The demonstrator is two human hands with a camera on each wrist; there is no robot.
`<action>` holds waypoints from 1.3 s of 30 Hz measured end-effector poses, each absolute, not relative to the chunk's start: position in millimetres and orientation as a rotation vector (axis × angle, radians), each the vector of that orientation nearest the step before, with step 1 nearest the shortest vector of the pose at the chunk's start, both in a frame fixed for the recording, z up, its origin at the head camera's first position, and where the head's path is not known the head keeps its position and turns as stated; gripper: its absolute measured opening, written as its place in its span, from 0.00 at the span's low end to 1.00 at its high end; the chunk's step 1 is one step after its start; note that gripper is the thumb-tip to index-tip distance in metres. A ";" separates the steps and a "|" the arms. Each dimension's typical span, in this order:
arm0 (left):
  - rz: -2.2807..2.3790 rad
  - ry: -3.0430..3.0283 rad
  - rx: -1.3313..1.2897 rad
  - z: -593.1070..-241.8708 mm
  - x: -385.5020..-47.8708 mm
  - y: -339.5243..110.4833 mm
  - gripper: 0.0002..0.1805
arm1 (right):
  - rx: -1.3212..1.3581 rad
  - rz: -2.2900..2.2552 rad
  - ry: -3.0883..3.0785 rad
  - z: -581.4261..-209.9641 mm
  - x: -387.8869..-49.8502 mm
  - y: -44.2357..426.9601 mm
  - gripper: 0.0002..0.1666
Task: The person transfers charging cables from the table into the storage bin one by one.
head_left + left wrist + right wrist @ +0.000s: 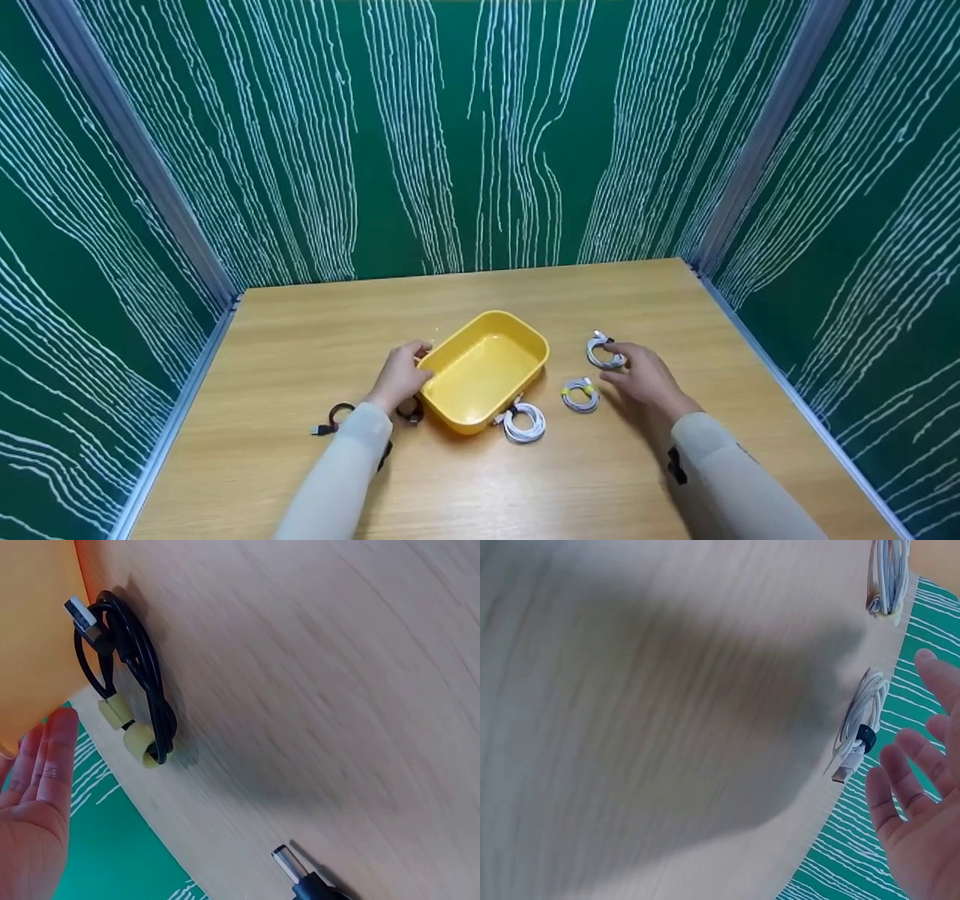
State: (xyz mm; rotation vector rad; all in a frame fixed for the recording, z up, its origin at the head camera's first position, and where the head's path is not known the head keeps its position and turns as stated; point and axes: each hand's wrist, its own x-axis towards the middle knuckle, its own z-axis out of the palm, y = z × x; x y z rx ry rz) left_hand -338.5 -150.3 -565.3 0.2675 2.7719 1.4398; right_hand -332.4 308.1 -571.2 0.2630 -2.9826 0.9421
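Note:
My left hand holds the near-left side of a yellow plastic bin, thumb over the rim and fingers along the outer wall. The bin sits at an angle on the table, with nothing visible inside. To the right, my right hand hovers with fingers spread over a coiled white cable bound by a black strap. In the right wrist view a gap shows between fingers and cable. Nearer the bin lies a greyish cable coil with yellow ties.
A thicker white cable coil lies against the bin's near-right side. Beneath my left wrist are a black USB cable with yellowish ties and another dark cable. Green walls with white lines surround the wooden table.

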 end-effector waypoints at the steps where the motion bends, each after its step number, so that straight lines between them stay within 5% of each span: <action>1: 1.444 2.773 0.269 -565.7 -338.9 -150.0 0.28 | 0.259 0.947 -2.980 -571.2 -333.1 307.4 0.35; 39: 1.532 2.833 0.237 -573.6 -340.9 -141.8 0.23 | 0.238 1.030 -3.070 -589.2 -363.1 299.4 0.22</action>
